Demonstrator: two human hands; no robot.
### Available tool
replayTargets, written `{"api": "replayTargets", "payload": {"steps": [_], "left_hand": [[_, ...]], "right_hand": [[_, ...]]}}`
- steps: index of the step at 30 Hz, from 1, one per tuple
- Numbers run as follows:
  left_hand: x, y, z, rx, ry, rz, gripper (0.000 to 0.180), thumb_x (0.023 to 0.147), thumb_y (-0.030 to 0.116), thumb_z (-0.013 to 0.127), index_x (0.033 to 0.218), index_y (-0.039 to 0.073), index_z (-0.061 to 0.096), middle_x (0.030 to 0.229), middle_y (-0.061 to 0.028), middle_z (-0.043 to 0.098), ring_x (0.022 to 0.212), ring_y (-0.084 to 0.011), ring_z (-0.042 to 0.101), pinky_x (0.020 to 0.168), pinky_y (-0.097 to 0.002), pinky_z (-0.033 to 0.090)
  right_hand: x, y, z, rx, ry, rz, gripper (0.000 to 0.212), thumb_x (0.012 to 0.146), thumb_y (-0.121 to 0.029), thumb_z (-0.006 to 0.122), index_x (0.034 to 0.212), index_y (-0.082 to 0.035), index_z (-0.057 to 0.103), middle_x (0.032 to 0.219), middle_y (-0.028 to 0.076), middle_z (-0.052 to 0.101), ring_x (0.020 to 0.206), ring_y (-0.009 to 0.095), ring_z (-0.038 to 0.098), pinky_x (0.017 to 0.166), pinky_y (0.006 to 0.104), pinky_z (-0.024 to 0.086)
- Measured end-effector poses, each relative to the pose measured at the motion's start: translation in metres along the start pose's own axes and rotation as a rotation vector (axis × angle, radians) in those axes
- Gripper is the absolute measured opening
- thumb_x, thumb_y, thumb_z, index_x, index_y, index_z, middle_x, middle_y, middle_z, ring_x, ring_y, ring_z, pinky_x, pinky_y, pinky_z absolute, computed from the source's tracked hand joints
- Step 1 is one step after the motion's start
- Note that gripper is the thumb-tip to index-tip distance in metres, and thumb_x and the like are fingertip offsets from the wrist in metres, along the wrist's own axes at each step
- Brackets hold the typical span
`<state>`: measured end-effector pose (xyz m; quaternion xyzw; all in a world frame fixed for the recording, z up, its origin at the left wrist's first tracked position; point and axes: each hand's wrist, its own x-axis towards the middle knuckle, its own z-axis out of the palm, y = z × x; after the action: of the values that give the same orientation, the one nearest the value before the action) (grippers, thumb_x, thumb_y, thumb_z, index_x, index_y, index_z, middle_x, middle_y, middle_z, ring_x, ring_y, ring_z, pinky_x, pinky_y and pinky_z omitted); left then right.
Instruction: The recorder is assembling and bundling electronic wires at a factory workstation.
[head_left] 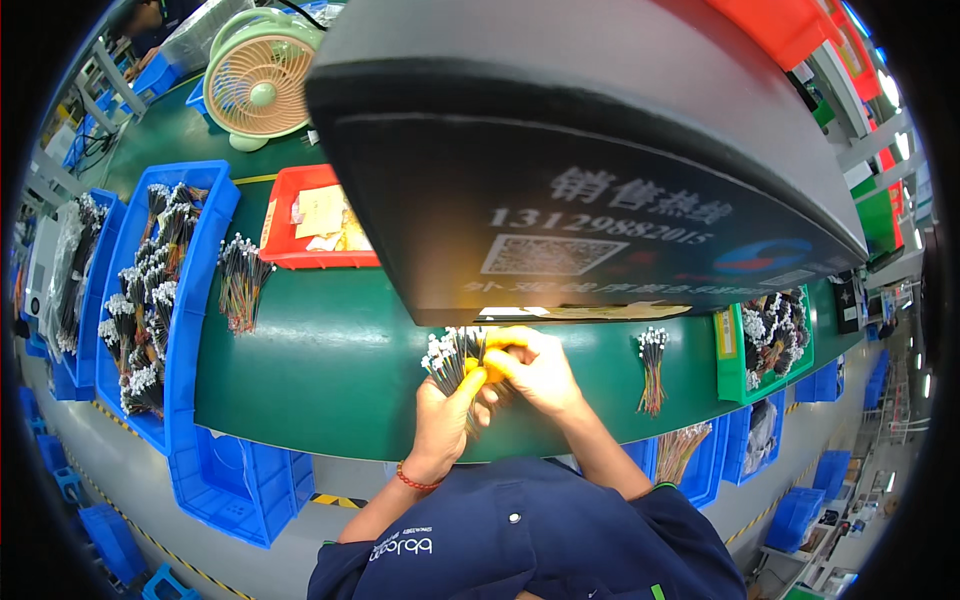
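In the middle of the green table, my left hand [442,418] is closed around a bundle of thin connector cables [447,352], white plugs at the far end. My right hand [540,372] comes in from the right, thumb and forefinger pinched on wires at the bundle's right side, just below the plugs. Yellow finger covers show on both hands. My fingers hide part of the wires. A smaller cable bundle [652,372] lies to the right, and a larger cable pile [243,283] lies at the left.
A dark box-shaped machine housing [600,215] hangs just beyond my hands. Blue bins [222,215] of cables line the left. A red tray [285,262] with papers and a green fan [262,92] stand farther back. A green bin [737,392] of cables is at the right.
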<state>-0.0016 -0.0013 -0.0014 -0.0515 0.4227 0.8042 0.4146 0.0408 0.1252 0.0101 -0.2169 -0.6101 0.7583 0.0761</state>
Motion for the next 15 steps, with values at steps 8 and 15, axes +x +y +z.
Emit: {"api": "replayTargets", "payload": {"steps": [8, 15], "left_hand": [[-0.003, 0.005, 0.001, -0.024, 0.073, -0.034, 0.008, 0.083, 0.009, 0.052, 0.086, 0.003, 0.054, 0.070, -0.0062, 0.058, 0.047, -0.0062, 0.047, 0.034, -0.0166, 0.035], [-0.003, 0.004, -0.002, -0.085, 0.006, -0.084, 0.007, 0.084, 0.010, 0.051, 0.086, 0.003, 0.053, 0.073, -0.0075, 0.058, 0.048, -0.0046, 0.044, 0.034, -0.0154, 0.031]], "right_hand": [[-0.001, -0.007, -0.012, 0.508, -0.075, 0.358, 0.018, 0.083, -0.017, 0.051, 0.078, 0.001, 0.053, 0.063, 0.003, 0.049, 0.042, 0.004, 0.036, 0.033, 0.0167, 0.029], [0.014, 0.012, -0.019, 0.922, -0.123, 0.410, 0.015, 0.084, -0.015, 0.047, 0.083, 0.000, 0.050, 0.071, 0.005, 0.051, 0.043, 0.004, 0.034, 0.031, 0.0151, 0.028]]}}
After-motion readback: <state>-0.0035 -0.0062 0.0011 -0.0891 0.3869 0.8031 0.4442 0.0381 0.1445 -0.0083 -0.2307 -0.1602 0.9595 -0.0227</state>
